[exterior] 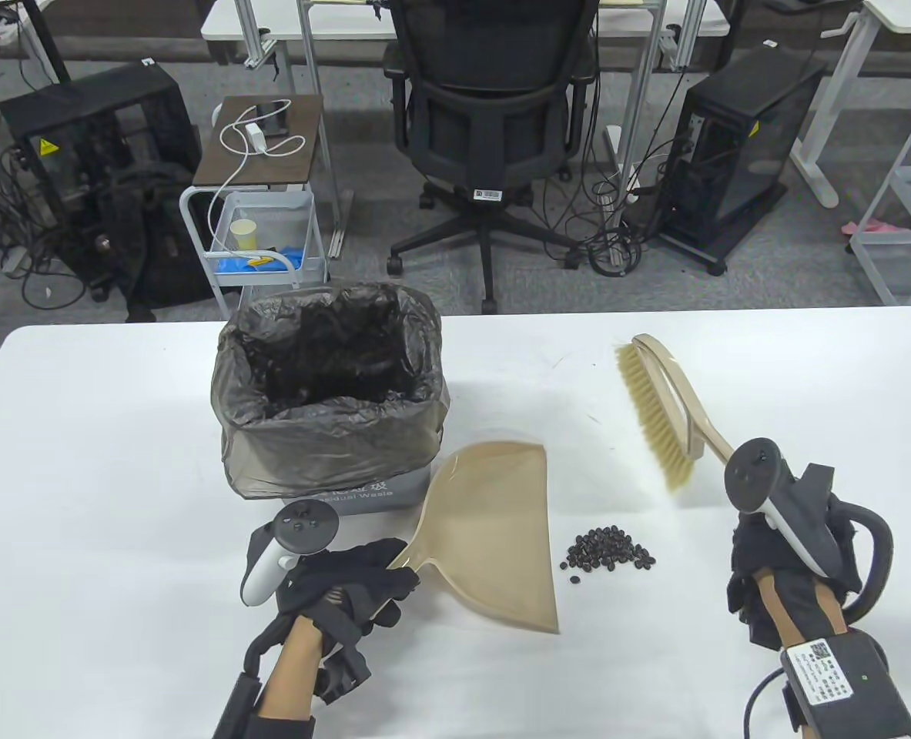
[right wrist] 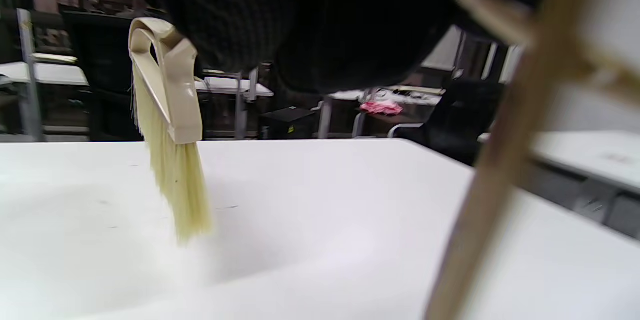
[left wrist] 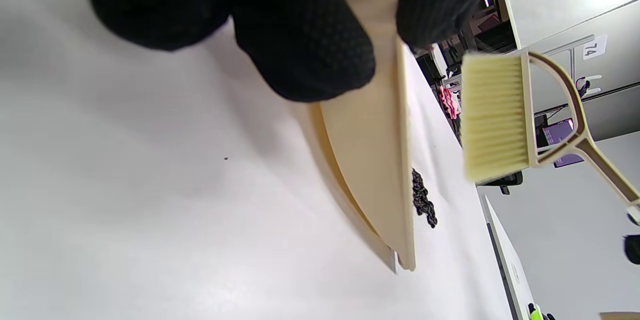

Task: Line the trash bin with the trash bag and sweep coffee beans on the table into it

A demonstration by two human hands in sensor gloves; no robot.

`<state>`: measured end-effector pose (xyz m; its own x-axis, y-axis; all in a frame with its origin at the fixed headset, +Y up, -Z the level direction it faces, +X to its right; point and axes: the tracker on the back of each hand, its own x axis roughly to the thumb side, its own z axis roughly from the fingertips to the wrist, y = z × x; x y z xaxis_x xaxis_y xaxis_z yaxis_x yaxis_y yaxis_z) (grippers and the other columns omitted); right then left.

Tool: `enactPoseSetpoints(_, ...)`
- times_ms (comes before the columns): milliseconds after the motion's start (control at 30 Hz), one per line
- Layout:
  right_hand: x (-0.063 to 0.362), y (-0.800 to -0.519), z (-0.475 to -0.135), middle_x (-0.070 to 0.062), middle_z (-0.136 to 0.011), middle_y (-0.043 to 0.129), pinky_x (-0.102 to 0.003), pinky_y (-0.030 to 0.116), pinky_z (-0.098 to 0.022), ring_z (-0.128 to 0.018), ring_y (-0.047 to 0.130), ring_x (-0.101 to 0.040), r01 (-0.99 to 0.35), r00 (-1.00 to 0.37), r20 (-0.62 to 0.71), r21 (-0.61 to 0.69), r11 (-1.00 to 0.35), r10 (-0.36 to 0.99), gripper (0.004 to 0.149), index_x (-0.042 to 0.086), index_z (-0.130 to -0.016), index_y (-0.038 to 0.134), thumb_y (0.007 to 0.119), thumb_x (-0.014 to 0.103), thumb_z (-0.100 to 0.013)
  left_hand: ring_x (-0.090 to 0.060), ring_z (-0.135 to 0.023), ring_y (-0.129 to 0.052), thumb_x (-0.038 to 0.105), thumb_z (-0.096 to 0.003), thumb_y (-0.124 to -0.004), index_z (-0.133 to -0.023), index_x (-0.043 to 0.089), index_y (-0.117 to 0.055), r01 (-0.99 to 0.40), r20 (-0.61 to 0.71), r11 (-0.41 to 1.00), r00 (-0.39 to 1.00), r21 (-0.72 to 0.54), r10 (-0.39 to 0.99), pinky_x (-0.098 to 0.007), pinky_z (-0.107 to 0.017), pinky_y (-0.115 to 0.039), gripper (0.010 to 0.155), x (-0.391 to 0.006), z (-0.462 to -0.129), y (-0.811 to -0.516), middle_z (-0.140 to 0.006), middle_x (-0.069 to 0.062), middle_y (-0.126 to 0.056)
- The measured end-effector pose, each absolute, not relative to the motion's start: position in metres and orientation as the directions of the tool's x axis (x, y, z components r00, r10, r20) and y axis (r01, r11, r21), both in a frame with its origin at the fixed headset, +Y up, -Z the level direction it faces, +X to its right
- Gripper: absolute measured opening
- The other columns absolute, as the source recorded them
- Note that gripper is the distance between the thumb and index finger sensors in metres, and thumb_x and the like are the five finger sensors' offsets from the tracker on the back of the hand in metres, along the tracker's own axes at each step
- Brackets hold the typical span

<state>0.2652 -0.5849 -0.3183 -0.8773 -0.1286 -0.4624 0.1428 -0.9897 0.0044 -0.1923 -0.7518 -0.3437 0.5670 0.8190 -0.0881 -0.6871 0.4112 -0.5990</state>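
A grey trash bin [exterior: 378, 493] lined with a dark translucent bag [exterior: 332, 400] stands at the table's middle left. My left hand [exterior: 347, 589] grips the handle of a beige dustpan [exterior: 494, 523], whose open edge faces right toward a small pile of coffee beans [exterior: 607, 553]. In the left wrist view the dustpan [left wrist: 375, 160] is tilted on edge, with the beans [left wrist: 424, 200] just beyond its lip. My right hand [exterior: 782, 573] holds the handle of a beige brush [exterior: 659, 412], which hangs above the table to the right of the beans. The brush bristles [right wrist: 175, 180] point down at the table.
The white table [exterior: 116, 477] stretches out on both sides. Beyond its far edge stand an office chair [exterior: 494, 115], a small white cart [exterior: 262, 231] and computer towers on the floor.
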Motion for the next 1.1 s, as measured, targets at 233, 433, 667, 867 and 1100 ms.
enactPoseSetpoints(233, 0.251, -0.605, -0.31, -0.01, -0.07, 0.093, -0.051, 0.079, -0.038, -0.034, 0.098, -0.027, 0.379, -0.77, -0.487, 0.17, -0.91, -0.412, 0.063, 0.012, -0.094, 0.066, 0.087, 0.027, -0.037, -0.015, -0.052, -0.105, 0.039, -0.0597, -0.079, -0.111, 0.002, -0.052, -0.664, -0.073, 0.424, 0.584, -0.616, 0.808, -0.041, -0.037, -0.089, 0.068, -0.19, -0.343, -0.75, -0.089, -0.02, -0.085)
enactPoseSetpoints(433, 0.232, -0.62, -0.295, -0.006, -0.068, 0.092, -0.048, 0.081, -0.035, -0.032, 0.099, -0.022, 0.384, -0.779, -0.414, 0.278, -0.881, -0.47, 0.062, 0.014, -0.094, 0.064, 0.083, 0.031, -0.038, -0.014, -0.052, -0.105, 0.04, -0.06, -0.077, -0.111, 0.001, -0.052, -0.629, -0.045, 0.448, 0.609, -0.636, 0.792, -0.041, -0.037, -0.089, 0.068, -0.183, -0.34, -0.748, -0.089, -0.02, -0.084)
enactPoseSetpoints(667, 0.211, -0.606, -0.269, -0.006, -0.066, 0.094, -0.047, 0.083, -0.032, -0.029, 0.1, -0.02, 0.256, -0.874, -0.339, 0.29, -0.922, -0.349, 0.062, 0.012, -0.094, 0.065, 0.083, 0.032, -0.039, -0.013, -0.052, -0.105, 0.04, -0.0603, -0.076, -0.111, 0.001, -0.051, -0.612, -0.035, 0.455, 0.62, -0.647, 0.784, -0.04, -0.036, -0.09, 0.068, -0.178, -0.338, -0.749, -0.088, -0.02, -0.084)
enactPoseSetpoints(867, 0.188, -0.605, -0.269, -0.005, -0.066, 0.094, -0.045, 0.085, -0.03, -0.028, 0.101, -0.018, 0.22, -0.91, -0.282, 0.291, -0.931, -0.303, 0.062, 0.012, -0.094, 0.065, 0.082, 0.033, -0.039, -0.013, -0.052, -0.105, 0.041, -0.0609, -0.075, -0.111, 0.001, -0.05, -0.587, -0.013, 0.472, 0.636, -0.658, 0.772, -0.039, -0.036, -0.09, 0.069, -0.167, -0.336, -0.752, -0.088, -0.019, -0.084)
enactPoseSetpoints(1100, 0.169, -0.609, -0.275, -0.003, -0.067, 0.093, -0.043, 0.086, -0.029, -0.028, 0.101, -0.015, 0.194, -0.932, -0.244, 0.285, -0.939, -0.267, 0.062, 0.012, -0.095, 0.063, 0.08, 0.035, -0.04, -0.008, -0.051, -0.104, 0.046, -0.0614, -0.072, -0.111, 0.001, -0.049, -0.57, 0.026, 0.518, 0.656, -0.638, 0.754, -0.036, -0.035, -0.091, 0.071, -0.152, -0.331, -0.758, -0.088, -0.017, -0.083)
